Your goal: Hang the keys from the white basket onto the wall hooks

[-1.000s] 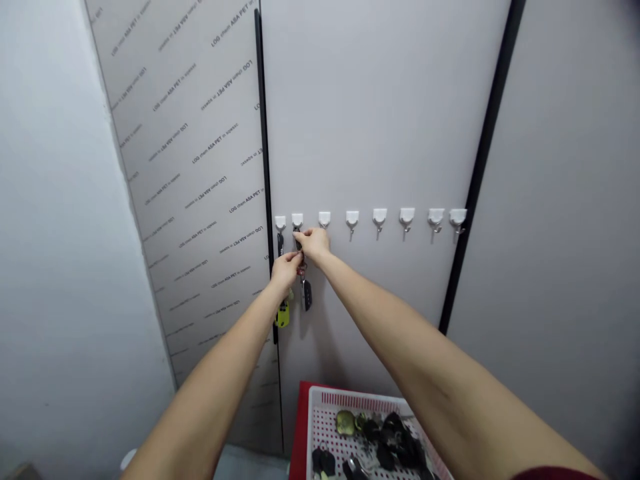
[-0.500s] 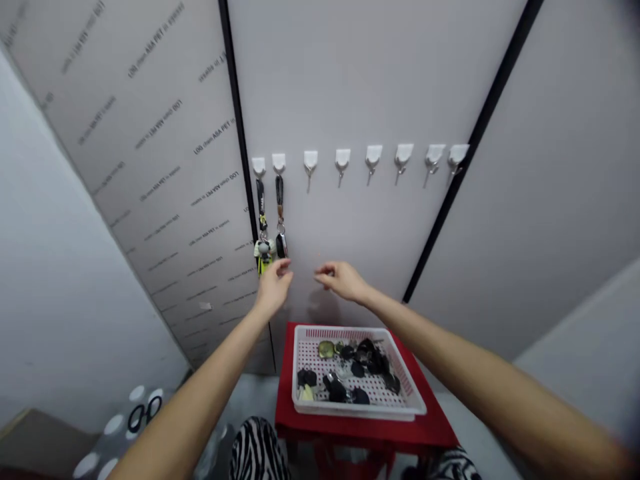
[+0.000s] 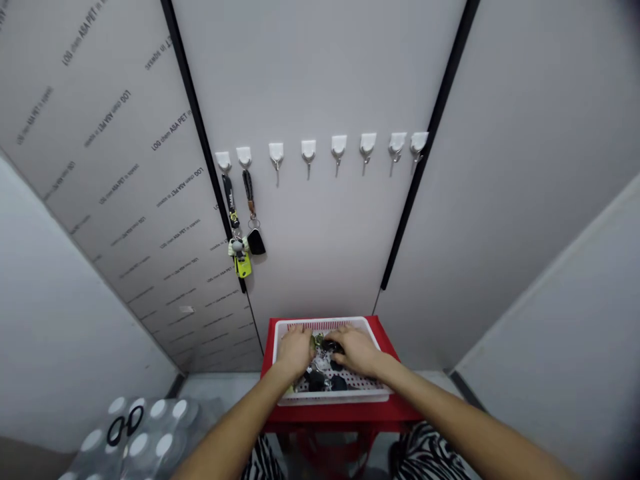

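Observation:
Both my hands are down inside a white perforated basket (image 3: 334, 398) of key fobs and keychains, which stands on a red stool (image 3: 345, 415). My left hand (image 3: 295, 350) lies flat with its fingers spread over the left part of the pile. My right hand (image 3: 358, 351) has its fingers bent down onto a black key fob (image 3: 330, 345). More dark fobs (image 3: 320, 383) lie between my wrists. On the wall above, a yellow-tagged keychain (image 3: 240, 257) and a black fob on a brown strap (image 3: 255, 240) hang from the two leftmost white hooks (image 3: 243, 156).
A row of several bare white hooks (image 3: 339, 145) runs to the right along the grey panel. Black vertical strips (image 3: 415, 180) divide the wall panels. A spotted sheet with black scissors (image 3: 120, 427) lies at the lower left. Zebra-patterned legs show beneath the stool.
My hands have come down from the hung keychains at the hooks into the basket. The camera has tilted down and pulled back.

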A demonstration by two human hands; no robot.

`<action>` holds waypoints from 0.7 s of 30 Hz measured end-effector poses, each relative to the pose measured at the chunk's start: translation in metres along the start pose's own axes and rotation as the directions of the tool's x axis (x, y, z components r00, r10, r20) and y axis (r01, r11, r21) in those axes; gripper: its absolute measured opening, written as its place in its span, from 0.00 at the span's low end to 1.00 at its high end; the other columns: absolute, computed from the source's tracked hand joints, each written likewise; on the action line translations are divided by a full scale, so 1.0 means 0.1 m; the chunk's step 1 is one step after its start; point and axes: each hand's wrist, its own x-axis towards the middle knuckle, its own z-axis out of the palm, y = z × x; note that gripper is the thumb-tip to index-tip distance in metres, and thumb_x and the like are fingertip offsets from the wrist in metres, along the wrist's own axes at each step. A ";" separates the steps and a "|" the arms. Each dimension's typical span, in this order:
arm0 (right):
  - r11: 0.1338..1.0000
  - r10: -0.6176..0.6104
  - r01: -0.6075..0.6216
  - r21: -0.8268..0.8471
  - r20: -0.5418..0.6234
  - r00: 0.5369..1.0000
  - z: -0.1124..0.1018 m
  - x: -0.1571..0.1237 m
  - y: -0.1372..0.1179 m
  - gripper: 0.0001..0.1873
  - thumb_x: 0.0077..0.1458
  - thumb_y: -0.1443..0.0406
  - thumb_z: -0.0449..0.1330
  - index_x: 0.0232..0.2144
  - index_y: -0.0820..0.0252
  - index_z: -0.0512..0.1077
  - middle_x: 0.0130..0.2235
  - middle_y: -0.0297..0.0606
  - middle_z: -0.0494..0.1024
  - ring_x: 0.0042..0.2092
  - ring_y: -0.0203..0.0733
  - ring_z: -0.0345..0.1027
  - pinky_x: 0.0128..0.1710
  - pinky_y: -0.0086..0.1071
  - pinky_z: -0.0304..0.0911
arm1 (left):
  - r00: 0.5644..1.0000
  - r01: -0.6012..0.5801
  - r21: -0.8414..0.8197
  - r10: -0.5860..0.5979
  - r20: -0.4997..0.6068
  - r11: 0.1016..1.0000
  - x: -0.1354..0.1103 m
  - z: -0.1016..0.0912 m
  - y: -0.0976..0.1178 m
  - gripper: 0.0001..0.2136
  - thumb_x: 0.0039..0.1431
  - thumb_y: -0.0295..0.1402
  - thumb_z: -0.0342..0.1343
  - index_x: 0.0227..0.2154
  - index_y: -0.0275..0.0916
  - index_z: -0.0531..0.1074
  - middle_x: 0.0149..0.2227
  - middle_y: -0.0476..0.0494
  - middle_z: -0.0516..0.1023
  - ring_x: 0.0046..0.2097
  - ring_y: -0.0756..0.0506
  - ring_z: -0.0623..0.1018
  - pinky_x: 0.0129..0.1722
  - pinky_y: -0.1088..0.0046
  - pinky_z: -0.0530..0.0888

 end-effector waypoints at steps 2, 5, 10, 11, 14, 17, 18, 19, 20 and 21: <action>1.000 0.000 0.000 -0.002 0.013 1.000 0.01 0.00 -0.03 0.15 0.37 0.65 0.50 0.33 0.57 0.65 0.34 0.39 0.69 0.38 0.43 0.58 0.36 0.33 0.51 | 0.999 0.041 -0.033 -0.040 0.011 0.999 0.03 0.02 0.00 0.13 0.37 0.30 0.49 0.31 0.36 0.65 0.35 0.41 0.67 0.38 0.44 0.66 0.35 0.71 0.62; 0.999 0.000 -0.001 0.046 0.024 1.000 0.01 0.00 -0.01 0.14 0.37 0.68 0.48 0.31 0.57 0.66 0.33 0.37 0.70 0.37 0.40 0.59 0.36 0.30 0.51 | 0.993 0.112 -0.158 -0.106 0.050 0.981 0.05 -0.01 -0.05 0.08 0.37 0.25 0.46 0.24 0.36 0.66 0.27 0.45 0.69 0.31 0.48 0.68 0.29 0.75 0.63; 0.998 0.059 -0.060 0.012 0.047 0.997 -0.08 -0.02 0.00 0.14 0.37 0.69 0.47 0.29 0.58 0.67 0.32 0.38 0.69 0.36 0.40 0.59 0.36 0.31 0.50 | 0.989 0.143 -0.551 -0.138 0.051 0.822 0.11 -0.20 -0.12 0.07 0.37 0.19 0.42 0.18 0.35 0.63 0.18 0.51 0.65 0.23 0.54 0.65 0.22 0.81 0.61; 0.998 0.067 -0.067 -0.007 0.043 0.997 -0.09 -0.02 -0.02 0.14 0.37 0.68 0.47 0.29 0.58 0.68 0.33 0.39 0.69 0.36 0.41 0.58 0.36 0.32 0.50 | 0.987 0.156 -0.629 -0.145 0.069 0.761 0.12 -0.24 -0.12 0.07 0.37 0.19 0.42 0.19 0.34 0.62 0.18 0.52 0.65 0.22 0.55 0.65 0.21 0.82 0.60; 1.000 0.023 -0.023 -0.020 0.030 0.999 -0.10 -0.01 -0.10 0.15 0.36 0.65 0.50 0.31 0.57 0.67 0.34 0.40 0.67 0.38 0.43 0.56 0.37 0.34 0.49 | 0.980 0.195 -0.745 -0.157 0.122 0.638 0.13 -0.31 -0.11 0.07 0.39 0.19 0.41 0.22 0.34 0.61 0.18 0.53 0.65 0.20 0.56 0.64 0.21 0.83 0.61; 0.999 -0.023 0.024 -0.022 0.020 1.000 -0.06 0.03 -0.18 0.18 0.36 0.64 0.51 0.35 0.56 0.65 0.36 0.40 0.66 0.40 0.44 0.54 0.38 0.35 0.48 | 0.983 0.182 -0.621 -0.140 0.116 0.762 0.09 -0.28 -0.12 0.08 0.40 0.21 0.42 0.24 0.34 0.63 0.19 0.51 0.67 0.22 0.55 0.66 0.23 0.82 0.62; 0.999 -0.022 0.022 -0.028 0.015 1.000 -0.03 0.06 -0.19 0.19 0.36 0.64 0.51 0.36 0.56 0.64 0.37 0.40 0.65 0.40 0.44 0.54 0.38 0.36 0.48 | 0.988 0.151 -0.538 -0.111 0.106 0.829 0.06 -0.25 -0.13 0.08 0.40 0.22 0.43 0.24 0.34 0.64 0.21 0.50 0.68 0.23 0.54 0.67 0.24 0.81 0.62; 0.999 -0.021 0.021 -0.031 0.012 1.000 -0.01 0.08 -0.21 0.20 0.36 0.65 0.51 0.38 0.55 0.63 0.37 0.40 0.65 0.40 0.44 0.54 0.38 0.36 0.48 | 0.993 0.107 -0.448 -0.071 0.096 0.888 0.03 -0.22 -0.13 0.08 0.39 0.23 0.45 0.25 0.34 0.65 0.22 0.49 0.69 0.26 0.53 0.67 0.26 0.80 0.63; 0.999 -0.021 0.022 -0.031 0.009 1.000 0.01 0.10 -0.22 0.21 0.36 0.65 0.51 0.39 0.54 0.62 0.37 0.40 0.65 0.40 0.44 0.54 0.38 0.35 0.48 | 0.995 0.062 -0.361 -0.031 0.090 0.931 0.01 -0.20 -0.13 0.08 0.39 0.25 0.46 0.26 0.35 0.66 0.24 0.47 0.70 0.28 0.51 0.68 0.27 0.79 0.63; 0.999 -0.026 0.026 -0.029 0.007 1.000 0.03 0.13 -0.23 0.22 0.37 0.66 0.51 0.40 0.53 0.62 0.37 0.40 0.65 0.40 0.44 0.54 0.38 0.35 0.49 | 0.996 0.024 -0.287 0.002 0.092 0.958 -0.02 -0.18 -0.12 0.09 0.38 0.26 0.46 0.27 0.36 0.66 0.26 0.46 0.71 0.30 0.50 0.68 0.29 0.77 0.63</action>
